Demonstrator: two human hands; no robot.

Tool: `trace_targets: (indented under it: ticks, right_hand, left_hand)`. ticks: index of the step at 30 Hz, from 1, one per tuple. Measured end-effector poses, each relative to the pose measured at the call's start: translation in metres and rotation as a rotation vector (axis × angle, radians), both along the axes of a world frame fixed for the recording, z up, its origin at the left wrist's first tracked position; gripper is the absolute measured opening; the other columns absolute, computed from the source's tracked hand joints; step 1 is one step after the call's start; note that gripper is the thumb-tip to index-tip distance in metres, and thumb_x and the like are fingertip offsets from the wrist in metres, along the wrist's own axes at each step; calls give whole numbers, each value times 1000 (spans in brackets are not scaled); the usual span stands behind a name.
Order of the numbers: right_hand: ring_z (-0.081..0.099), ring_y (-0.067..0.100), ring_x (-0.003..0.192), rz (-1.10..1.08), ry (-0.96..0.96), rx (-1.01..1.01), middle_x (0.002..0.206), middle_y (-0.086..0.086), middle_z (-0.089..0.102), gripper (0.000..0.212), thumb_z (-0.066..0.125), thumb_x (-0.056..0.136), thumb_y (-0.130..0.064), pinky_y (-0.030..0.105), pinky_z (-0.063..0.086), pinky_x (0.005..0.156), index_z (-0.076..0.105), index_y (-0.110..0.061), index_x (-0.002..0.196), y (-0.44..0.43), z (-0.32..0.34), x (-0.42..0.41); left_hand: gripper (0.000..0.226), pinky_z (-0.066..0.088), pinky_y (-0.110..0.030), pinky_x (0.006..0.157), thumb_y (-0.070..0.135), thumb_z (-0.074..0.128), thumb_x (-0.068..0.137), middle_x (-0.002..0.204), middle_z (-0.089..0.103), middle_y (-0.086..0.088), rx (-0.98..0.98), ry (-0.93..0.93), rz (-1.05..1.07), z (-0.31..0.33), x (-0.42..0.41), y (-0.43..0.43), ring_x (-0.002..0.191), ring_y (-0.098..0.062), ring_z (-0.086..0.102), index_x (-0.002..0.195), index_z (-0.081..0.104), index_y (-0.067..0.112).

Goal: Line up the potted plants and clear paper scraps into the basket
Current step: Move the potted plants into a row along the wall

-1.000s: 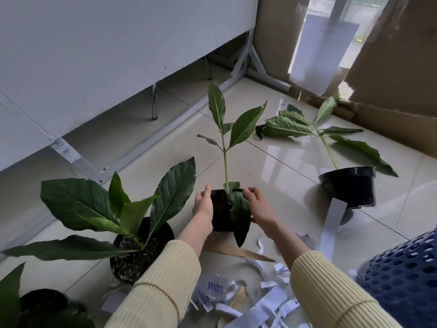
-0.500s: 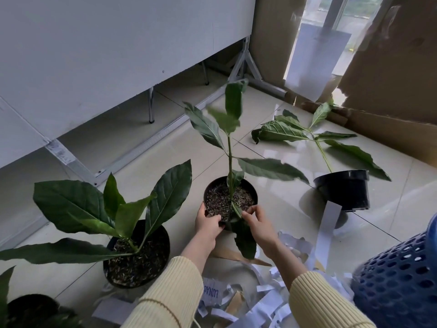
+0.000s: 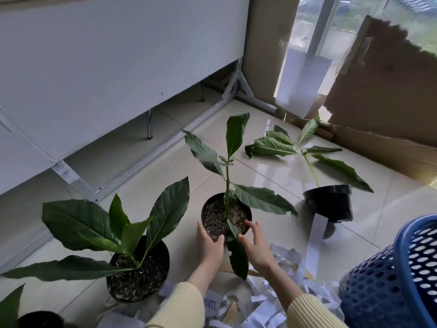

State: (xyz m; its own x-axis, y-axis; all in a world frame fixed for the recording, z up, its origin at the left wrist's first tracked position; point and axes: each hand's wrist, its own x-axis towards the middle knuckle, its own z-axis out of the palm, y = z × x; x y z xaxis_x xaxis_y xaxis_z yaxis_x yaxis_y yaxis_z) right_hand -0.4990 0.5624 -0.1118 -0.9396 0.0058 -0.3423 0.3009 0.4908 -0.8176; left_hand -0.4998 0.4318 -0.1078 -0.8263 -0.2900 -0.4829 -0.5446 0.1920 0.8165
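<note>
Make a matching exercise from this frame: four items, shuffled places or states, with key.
Items:
1. middle pot
2. far right pot
3. basket
4. paper scraps

Places/states:
A. blue, perforated, at the right edge
B. loose on the floor
C. between the left hand and right hand
D. untouched, near the cardboard

Pairs: 1-C, 2-D, 3-A, 4-B

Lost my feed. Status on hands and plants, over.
Left hand grips middle pot at rim. Right hand loose beside it. Pot upright. Paper scraps by wrists, uncleared.
</note>
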Motion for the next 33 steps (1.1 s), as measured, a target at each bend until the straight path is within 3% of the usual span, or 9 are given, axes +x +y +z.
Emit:
trace_targets:
  ticks: [3, 6, 10, 19, 26, 33]
  right_hand:
    - [34, 23, 138, -64, 19, 24, 151, 3, 30, 47, 52, 96, -29, 31, 30, 106, 37, -19, 140, 2, 21, 5]
    - [39, 21, 132, -107, 77, 29, 146, 5, 37, 46, 54, 95, -25, 29, 31, 106, 39, -14, 138, 2, 46, 11]
    - [40, 20, 132, -140, 134, 34, 144, 6, 42, 49, 56, 94, -22, 31, 31, 109, 40, -12, 138, 5, 74, 33]
    - [39, 21, 134, -150, 147, 9, 145, 9, 42, 53, 58, 92, -25, 32, 30, 109, 39, -12, 140, 37, 133, 103]
    - [45, 24, 129, -98, 185, 55, 140, 12, 47, 51, 59, 89, -21, 40, 38, 107, 42, -11, 137, 67, 193, 175]
    - [53, 25, 118, -94, 240, -8, 134, 16, 52, 49, 58, 90, -19, 36, 45, 97, 42, -13, 136, 85, 231, 246]
  left_hand:
    - [85, 6, -31, 117, 13, 54, 91, 158, -7, -5, -204, 58, -209, 18, 13, 3, 146, -20, 0, 149, -9, 15]
    - [87, 0, -25, 114, 10, 53, 91, 157, -17, -3, -280, 155, -320, 40, 24, 7, 145, -18, -8, 147, -13, 16]
    - [82, 0, -29, 116, 5, 52, 91, 157, -14, -3, -364, 247, -399, 70, 44, 16, 146, -19, -8, 148, -7, 14]
    - [71, 3, -30, 117, 7, 50, 90, 157, -3, -8, -500, 363, -403, 133, 106, 41, 145, -22, 1, 148, 8, 9]
    - [66, 18, -40, 117, 18, 52, 88, 155, 10, -8, -618, 382, -386, 185, 181, 57, 142, -24, 15, 145, 20, 9]
    - [67, 23, -42, 115, 26, 52, 87, 154, 13, -5, -681, 419, -425, 221, 251, 63, 141, -24, 20, 145, 21, 12]
